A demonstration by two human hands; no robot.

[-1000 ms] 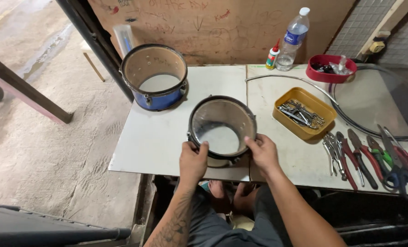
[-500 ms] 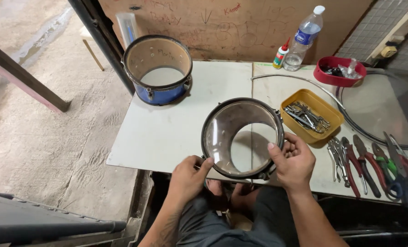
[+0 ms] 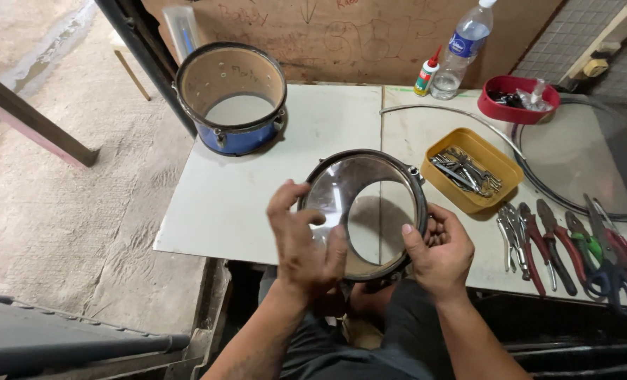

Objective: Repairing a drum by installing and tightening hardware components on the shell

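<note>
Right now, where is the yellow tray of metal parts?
In the head view, the yellow tray sits on the white table, right of the held drum shell, above the pliers.

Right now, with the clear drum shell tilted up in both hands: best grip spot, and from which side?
Grip the dark rim of the clear drum shell at opposite edges, coming from the sides, probably as now: the right hand wraps the lower right edge, the left hand lies on the left side. The wall is thin, smooth and see-through; the hoop with its lugs looks like the firmer hold.
</note>
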